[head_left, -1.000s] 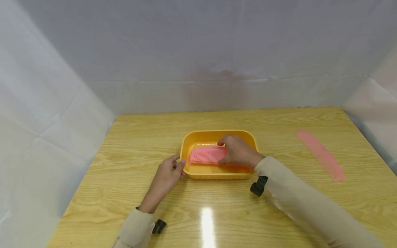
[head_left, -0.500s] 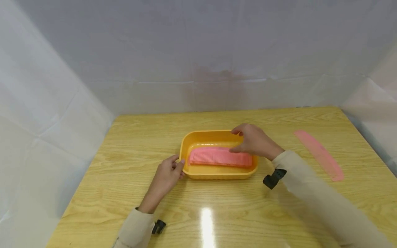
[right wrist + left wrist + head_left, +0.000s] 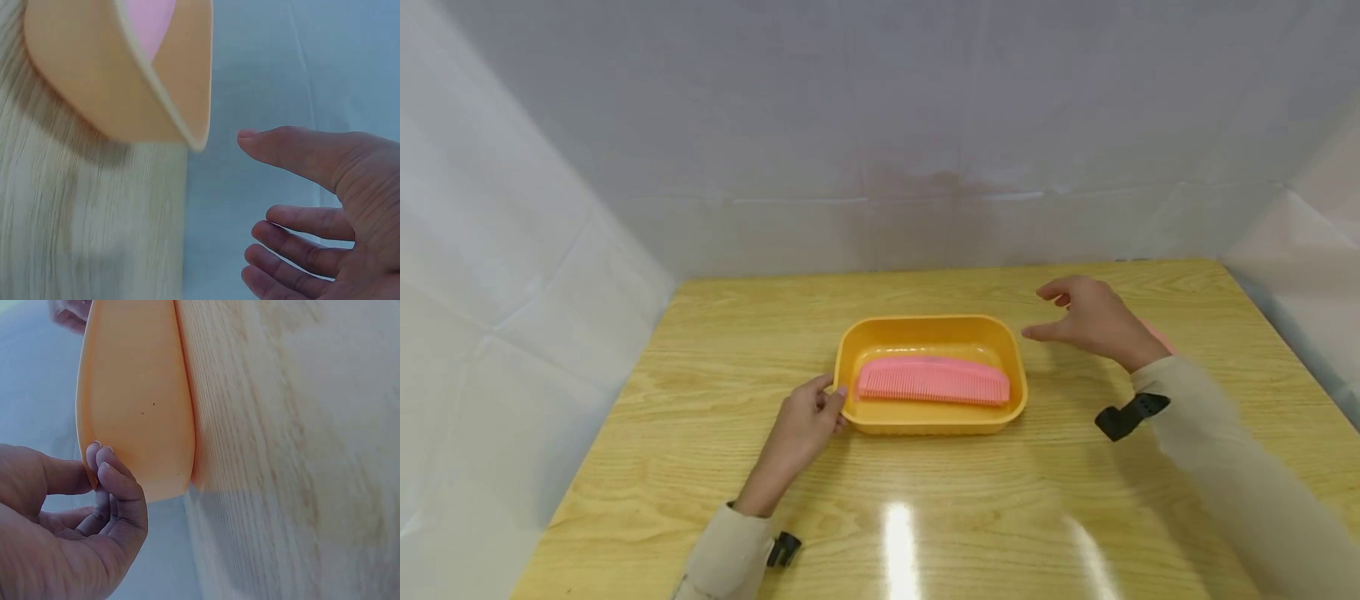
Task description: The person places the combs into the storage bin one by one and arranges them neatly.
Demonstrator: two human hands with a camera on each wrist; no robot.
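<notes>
A yellow plastic basin point(image 3: 936, 427) stands mid-table with a pink comb point(image 3: 934, 380) lying lengthwise inside it, teeth toward the person. My left hand point(image 3: 800, 435) pinches the basin's left rim between thumb and fingers; the left wrist view shows the thumb over the rim and the fingertips against the outer wall. My right hand point(image 3: 1093, 321) is in the air to the right of the basin, holding nothing, thumb and fingers spread apart. A second pink comb point(image 3: 1157, 335) lies on the table at the right, mostly hidden behind the right hand and sleeve.
The wooden table point(image 3: 715, 350) carries the basin and the second comb. Pale sheeting point(image 3: 775, 133) hangs behind the table's back edge and along both sides. Each wrist wears a dark strap mount, such as the right wrist mount point(image 3: 1131, 415).
My right hand has let go of the comb in the basin and moved up and right, out over the table toward the second comb. The left hand stays at the rim.
</notes>
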